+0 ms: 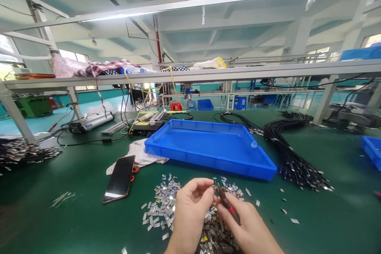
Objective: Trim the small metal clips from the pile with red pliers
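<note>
Across the dark green tabletop (86, 222), clock directions are read from the hands, twelve pointing away from the person. A large, shallow blue plastic tray (205, 143) lies at twelve; a thick bundle of black cables with silvery ends (279, 147) lies toward two; a black smartphone with a brown edge (119, 178) lies between nine and ten.

Principal hazards (judged): a wrist or sleeve brushing the loose heap of flat, silvery rectangular pieces (162, 206), toward nine, could scatter it; a drift toward six could mix these with the darker metallic pieces (216, 232) beneath the hands. Because the tool's tip works so near the fingertips, a slip could nip skin. A loose pinch could drop the held part among near-identical ones, where it would be hard to find.

The right hand (250, 222) is closed around a slim plier-like tool with red-and-dark handles (230, 208), its tip pointing toward eleven; whether its jaws meet cannot be told. The left hand (190, 206) is nearly closed, fingers curled, thumb and forefinger pinching a tiny silvery part (215, 186) just beside the tool's tip, above the heaps; actual contact with the tip cannot be determined.
</note>
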A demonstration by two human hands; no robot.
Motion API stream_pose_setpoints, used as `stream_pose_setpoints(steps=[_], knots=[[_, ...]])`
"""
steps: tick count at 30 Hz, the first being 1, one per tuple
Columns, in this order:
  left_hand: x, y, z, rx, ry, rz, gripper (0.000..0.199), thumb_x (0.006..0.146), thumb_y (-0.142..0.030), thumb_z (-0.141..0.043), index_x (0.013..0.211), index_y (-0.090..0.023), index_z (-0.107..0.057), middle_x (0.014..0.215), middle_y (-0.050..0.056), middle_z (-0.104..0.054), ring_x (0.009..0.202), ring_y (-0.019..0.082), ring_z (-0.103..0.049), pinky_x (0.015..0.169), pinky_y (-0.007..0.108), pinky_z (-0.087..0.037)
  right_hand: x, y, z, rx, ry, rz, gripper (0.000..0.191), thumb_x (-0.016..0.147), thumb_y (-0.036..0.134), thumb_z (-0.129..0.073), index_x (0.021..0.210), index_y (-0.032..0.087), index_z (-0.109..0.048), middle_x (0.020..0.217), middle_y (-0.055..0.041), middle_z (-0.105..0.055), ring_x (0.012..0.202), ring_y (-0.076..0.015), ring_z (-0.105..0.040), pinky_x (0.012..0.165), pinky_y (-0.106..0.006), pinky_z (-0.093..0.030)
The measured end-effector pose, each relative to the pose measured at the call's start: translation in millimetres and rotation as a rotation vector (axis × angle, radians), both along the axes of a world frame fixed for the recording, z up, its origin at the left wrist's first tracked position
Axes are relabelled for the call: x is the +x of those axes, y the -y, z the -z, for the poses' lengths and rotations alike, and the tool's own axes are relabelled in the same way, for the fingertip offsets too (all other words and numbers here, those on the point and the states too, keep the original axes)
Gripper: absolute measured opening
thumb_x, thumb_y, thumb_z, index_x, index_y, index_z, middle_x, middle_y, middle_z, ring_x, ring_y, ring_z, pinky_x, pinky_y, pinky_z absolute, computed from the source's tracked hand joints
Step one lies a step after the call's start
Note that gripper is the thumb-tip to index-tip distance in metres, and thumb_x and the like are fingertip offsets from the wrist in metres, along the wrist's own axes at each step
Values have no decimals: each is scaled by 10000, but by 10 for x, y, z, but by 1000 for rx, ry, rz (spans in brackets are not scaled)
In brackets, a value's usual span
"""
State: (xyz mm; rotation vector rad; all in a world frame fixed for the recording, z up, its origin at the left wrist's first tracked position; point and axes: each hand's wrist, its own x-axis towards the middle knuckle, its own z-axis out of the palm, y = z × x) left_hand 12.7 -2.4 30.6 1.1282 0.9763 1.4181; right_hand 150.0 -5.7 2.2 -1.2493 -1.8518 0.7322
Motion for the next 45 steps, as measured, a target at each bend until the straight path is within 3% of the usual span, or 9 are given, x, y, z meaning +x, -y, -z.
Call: stream_pose_setpoints(steps=[16, 25, 30, 35, 45], knots=[[23, -12, 39, 10, -74, 3, 128, 733, -245, -673, 815, -148, -684, 750, 31, -692, 684, 153, -625, 668, 236, -514, 17, -17, 49, -98, 93, -2, 365, 891, 490, -327, 672, 229, -456, 562, 7, -546, 506, -156, -512, 492, -252, -380], [25, -33, 41, -4, -32, 20, 130, 726, -234, -678, 808, -133, -680, 715, 28, -683, 648, 145, -620, 651, 236, -501, 36, -43, 79, -104, 62, -78, 377, 903, 483, -313, 703, 216, -488, 590, -8, -574, 546, -167, -540, 498, -256, -384], [17, -33, 68, -14, -43, 25, 156, 732, -241, -679, 831, -121, -681, 717, 38, -680, 650, 150, -609, 665, 257, -496, 24, -53, 109, -168, 81, -47, 347, 894, 465, -321, 675, 225, -440, 510, 8, -566, 445, -148, -498, 470, -250, -359], [14, -36, 80, -3, -48, 26, 146, 733, -239, -678, 819, -121, -683, 707, 34, -673, 651, 151, -602, 665, 261, -493, 19, -54, 113, -135, 114, -11, 368, 896, 469, -317, 649, 230, -447, 476, 9, -558, 477, -166, -510, 512, -261, -346], [44, -59, 139, -25, 22, 21, 115, 716, -209, -677, 794, -126, -668, 692, 27, -672, 622, 148, -619, 629, 255, -514, 17, -115, 274, -18, 209, 36, 434, 918, 470, -252, 731, 216, -551, 686, -51, -659, 629, -209, -577, 580, -271, -358]])
